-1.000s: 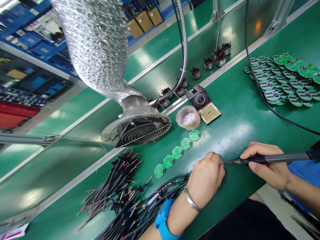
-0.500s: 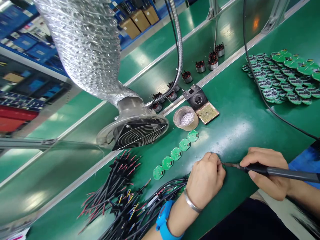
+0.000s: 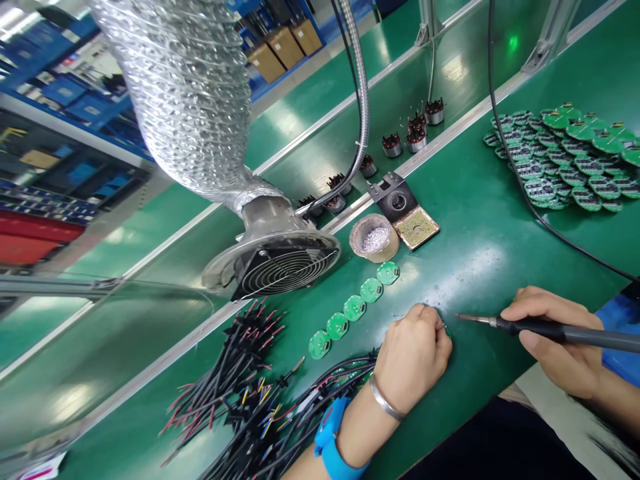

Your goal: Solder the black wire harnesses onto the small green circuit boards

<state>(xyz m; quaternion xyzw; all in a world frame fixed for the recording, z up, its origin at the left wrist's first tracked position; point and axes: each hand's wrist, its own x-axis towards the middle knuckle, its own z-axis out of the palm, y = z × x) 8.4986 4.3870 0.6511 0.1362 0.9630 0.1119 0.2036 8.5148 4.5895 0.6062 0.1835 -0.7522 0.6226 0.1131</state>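
My left hand (image 3: 414, 357) rests closed on the green bench, its fingers pinched round a small green circuit board (image 3: 447, 329). Only an edge of that board shows past the knuckles. In my right hand (image 3: 560, 340) a soldering iron (image 3: 545, 329) is held like a pen. Its tip points left and stands a short way off the board, apart from it. Several round green boards (image 3: 355, 308) lie in a slanting row beyond my left hand. Black cables (image 3: 345, 373) with coloured wire ends run beside my left wrist.
A fume extractor (image 3: 287, 267) on a silver duct (image 3: 185, 100) hangs at the left. Behind the board row stand a pot (image 3: 375, 239) of silvery bits and an iron stand with a sponge (image 3: 418, 228). Stacked boards (image 3: 565, 160) lie far right; small motor parts (image 3: 417, 139) line the back.
My right hand has drawn the soldering iron back to the right, so its tip is now clear of the board. My left hand has stayed almost in place.
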